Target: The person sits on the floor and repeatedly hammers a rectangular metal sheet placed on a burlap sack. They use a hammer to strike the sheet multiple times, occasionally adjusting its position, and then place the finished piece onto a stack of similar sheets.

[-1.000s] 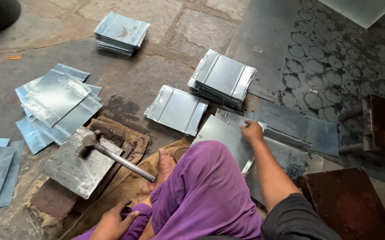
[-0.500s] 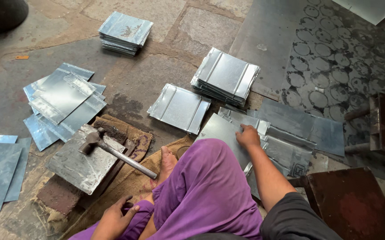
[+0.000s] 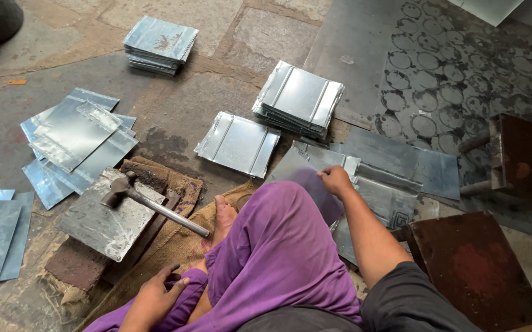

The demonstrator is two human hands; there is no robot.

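- The right hand (image 3: pixel 334 180) reaches past the purple-clad knee (image 3: pixel 278 246) and has its fingers curled over the near corner of a flat metal sheet (image 3: pixel 306 172), apparently pinching that edge; the thumb's side is hidden, so how firm the hold is cannot be told.
- That sheet lies on the floor (image 3: pixel 229 92) just right of the knee, on top of other loose flat sheets (image 3: pixel 389 184) that fan out to the right of it.
- To lift it well, I judge the grip should stay on the corner with the fingers back from the cut edge, which looks thin and sharp; peeling one sheet up at a tilt would keep the ones beneath from coming along.
- The left hand (image 3: pixel 155 298) rests on the purple cloth at the left of the knee, fingers loosely bent, holding nothing.
- Left of the knee a hammer (image 3: pixel 149 203) lies across a worn metal plate (image 3: pixel 109 221) set on a block and burlap (image 3: pixel 180 246); its handle points toward the bare foot (image 3: pixel 223 215), so a sheet carried over should clear both.
- Beyond the knee a ribbed sheet (image 3: pixel 238 142) lies alone, and a stack of ribbed sheets (image 3: pixel 299 98) sits just behind it.
- Farther away, another stack (image 3: pixel 160 44) sits near the top of the view, and plain sheets (image 3: pixel 75 138) are scattered well to the left of the knee.
- A rusty box (image 3: pixel 475 264) stands to the right of the knee, near the right arm.
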